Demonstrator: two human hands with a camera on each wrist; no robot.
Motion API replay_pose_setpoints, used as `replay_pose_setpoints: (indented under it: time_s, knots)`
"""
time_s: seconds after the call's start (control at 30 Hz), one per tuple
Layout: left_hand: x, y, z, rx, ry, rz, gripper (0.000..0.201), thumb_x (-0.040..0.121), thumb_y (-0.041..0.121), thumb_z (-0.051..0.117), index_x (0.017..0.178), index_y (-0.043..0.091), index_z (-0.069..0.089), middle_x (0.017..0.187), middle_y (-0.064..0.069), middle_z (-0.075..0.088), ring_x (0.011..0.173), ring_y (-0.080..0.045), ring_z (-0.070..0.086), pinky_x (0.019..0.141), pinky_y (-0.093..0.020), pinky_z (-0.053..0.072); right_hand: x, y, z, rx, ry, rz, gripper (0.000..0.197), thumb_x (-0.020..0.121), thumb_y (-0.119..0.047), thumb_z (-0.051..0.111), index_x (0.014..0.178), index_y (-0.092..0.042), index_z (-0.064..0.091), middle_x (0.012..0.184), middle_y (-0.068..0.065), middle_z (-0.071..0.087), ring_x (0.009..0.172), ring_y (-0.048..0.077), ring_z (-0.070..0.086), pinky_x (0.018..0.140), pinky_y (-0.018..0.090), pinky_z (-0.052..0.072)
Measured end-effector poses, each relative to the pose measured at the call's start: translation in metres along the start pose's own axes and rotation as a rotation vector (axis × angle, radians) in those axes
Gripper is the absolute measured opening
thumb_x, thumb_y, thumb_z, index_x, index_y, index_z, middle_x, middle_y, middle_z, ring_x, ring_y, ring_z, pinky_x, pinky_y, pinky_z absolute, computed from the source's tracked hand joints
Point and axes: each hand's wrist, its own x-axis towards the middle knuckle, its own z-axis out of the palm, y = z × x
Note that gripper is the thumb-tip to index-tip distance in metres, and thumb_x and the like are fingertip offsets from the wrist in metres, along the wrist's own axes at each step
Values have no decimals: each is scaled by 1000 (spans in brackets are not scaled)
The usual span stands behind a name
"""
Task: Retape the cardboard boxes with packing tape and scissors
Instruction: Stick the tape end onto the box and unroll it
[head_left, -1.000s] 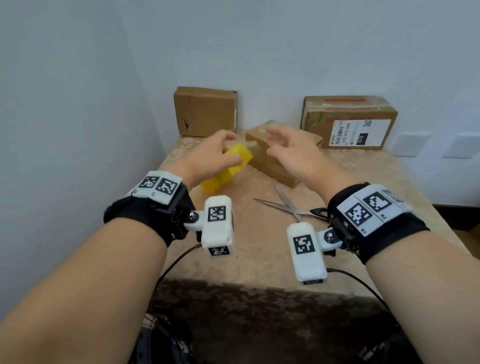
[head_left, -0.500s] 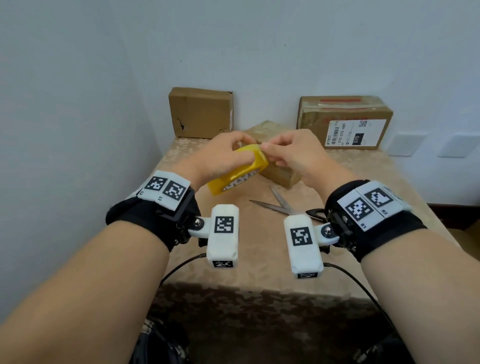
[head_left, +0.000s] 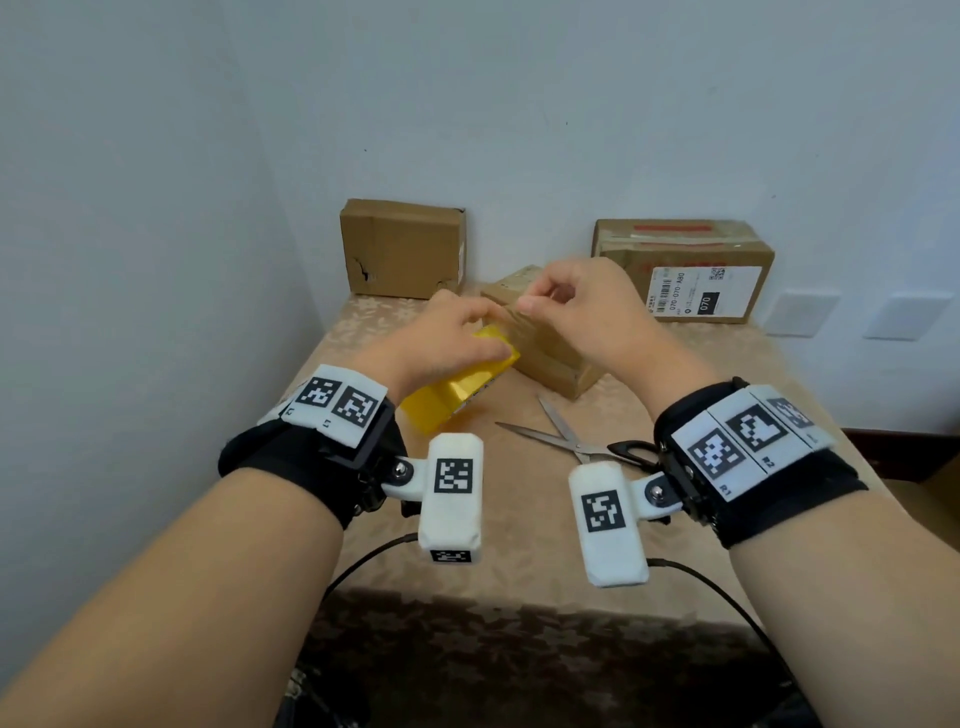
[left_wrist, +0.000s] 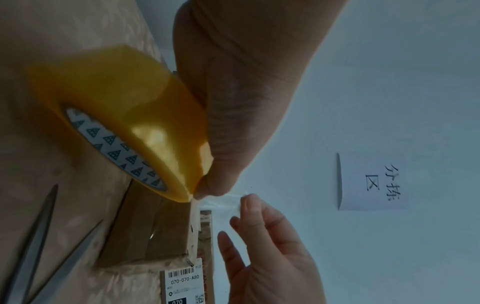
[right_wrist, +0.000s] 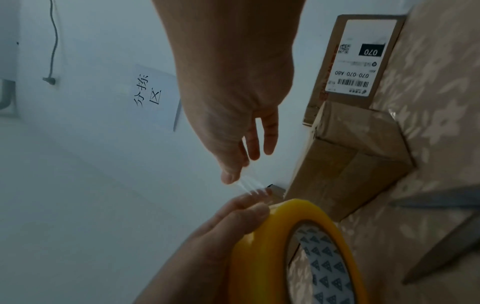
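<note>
While the left hand (head_left: 441, 338) grips the yellow tape roll (head_left: 457, 384) above the table (head_left: 519, 519), the head view shows the right hand (head_left: 582, 306) pinching the tape's free end in front of the small box (head_left: 545, 358), with the scissors (head_left: 571, 441) lying open nearby; a reach for them could snag the strip. From the left wrist, the clear strip (left_wrist: 221, 202) looks short and crumpled between the fingers (left_wrist: 249, 203), so it may fold onto itself and stick. From the right wrist, the strip (right_wrist: 249, 187) shows stretch lines between thumb and roll (right_wrist: 259, 257); a skewed pull could split it lengthwise or let it snap back onto the roll.
</note>
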Motion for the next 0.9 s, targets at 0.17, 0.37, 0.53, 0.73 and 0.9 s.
replay_pose_setpoints:
  time_s: [0.17,0.37,0.53,0.73,0.9]
  knots:
    - [-2,14,-5,-186,132,151,20,83,16,72,86,-2,64,82,-6,54,75,-12,49,69,-26,39,3,-12,3,6,-18,-64,4,84,-19,72,81,-16,71,86,-4,53,72,7,50,71,22,41]
    - [-2,14,-17,-90,283,149,13,83,18,71,71,18,65,72,-5,66,63,-10,60,66,-26,51,-2,-2,9,310,23,253,46,88,-32,67,123,-19,41,118,5,50,100,17,61,88,36,54]
    - [-7,21,-20,-198,332,195,14,85,14,70,72,17,65,70,-6,65,54,-4,60,54,-19,49,-20,7,24,472,-352,405,55,91,-43,61,136,-15,45,114,3,67,99,11,66,93,31,52]
    - [-3,38,-18,-364,421,223,11,86,12,68,76,9,67,64,-8,63,57,-16,63,56,-29,57,-20,-13,7,383,-224,299,56,79,-36,77,126,-25,49,113,-4,62,93,13,65,75,29,55]
    - [7,36,-5,-381,438,167,16,86,19,69,79,6,71,64,-3,62,55,-8,54,53,-20,49,-18,-10,-41,162,-237,251,34,77,-44,74,108,-30,67,105,-12,65,99,10,62,74,21,47]
